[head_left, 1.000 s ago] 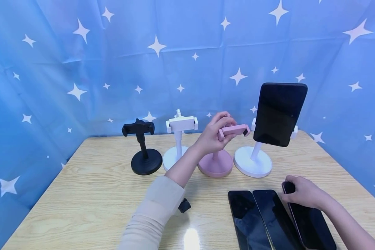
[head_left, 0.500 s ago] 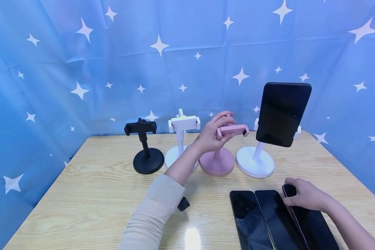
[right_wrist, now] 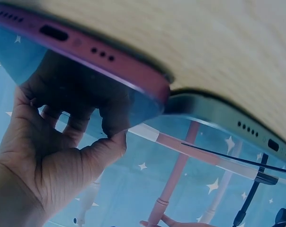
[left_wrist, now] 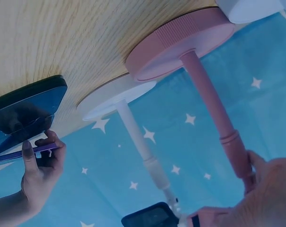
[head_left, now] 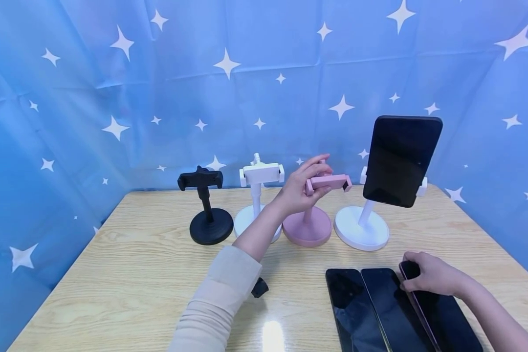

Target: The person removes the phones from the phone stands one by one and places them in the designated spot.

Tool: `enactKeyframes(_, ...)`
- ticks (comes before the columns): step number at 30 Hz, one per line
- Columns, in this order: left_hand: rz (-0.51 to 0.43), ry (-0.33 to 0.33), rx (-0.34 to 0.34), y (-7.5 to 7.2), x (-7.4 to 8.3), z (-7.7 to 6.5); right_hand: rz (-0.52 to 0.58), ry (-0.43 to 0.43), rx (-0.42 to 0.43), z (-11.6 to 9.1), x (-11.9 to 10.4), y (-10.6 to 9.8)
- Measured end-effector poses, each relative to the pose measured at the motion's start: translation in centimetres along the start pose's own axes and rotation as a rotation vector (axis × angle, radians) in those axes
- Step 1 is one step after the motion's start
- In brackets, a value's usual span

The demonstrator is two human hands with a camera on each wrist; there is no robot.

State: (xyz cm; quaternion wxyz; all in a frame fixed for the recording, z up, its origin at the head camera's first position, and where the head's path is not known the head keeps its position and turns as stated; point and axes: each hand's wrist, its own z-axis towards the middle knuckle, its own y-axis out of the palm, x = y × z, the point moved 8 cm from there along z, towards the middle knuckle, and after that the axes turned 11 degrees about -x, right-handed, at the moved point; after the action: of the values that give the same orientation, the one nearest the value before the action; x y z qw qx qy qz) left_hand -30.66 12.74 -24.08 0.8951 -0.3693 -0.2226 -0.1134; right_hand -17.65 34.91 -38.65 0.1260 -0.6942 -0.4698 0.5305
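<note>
My left hand (head_left: 297, 193) grips the head of the pink phone stand (head_left: 307, 231) just behind its pink clamp. In the left wrist view the stand's pink post (left_wrist: 211, 97) runs up to its round base, the fingers curling round the joint. Down at the front right, my right hand (head_left: 435, 275) pinches the rightmost phone (head_left: 451, 318) by its long edges near the far end. Its near left edge looks raised from the table. The right wrist view shows this phone's purple-pink frame (right_wrist: 81, 47) with a charging port, thumb on one side and fingers on the other.
Two dark phones, a left one (head_left: 354, 303) and a middle one (head_left: 391, 303), lie beside the held phone. A black stand (head_left: 210, 227) and a white stand (head_left: 261, 173) stand left; another white stand (head_left: 362, 230) holds a large black phone (head_left: 402, 159). A small black object (head_left: 259, 288) shows beside my left sleeve.
The left edge of the rightmost phone has tipped up in my right hand. My left hand stays on the pink stand. The whole view has shifted slightly.
</note>
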Motion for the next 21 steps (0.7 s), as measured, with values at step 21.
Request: enactKeyframes(21, -0.248, -0.075, 0.048, 0.0, -0.8, -0.5, -0.159, 0.03, 0.042, 0.5, 0.2, -0.5)
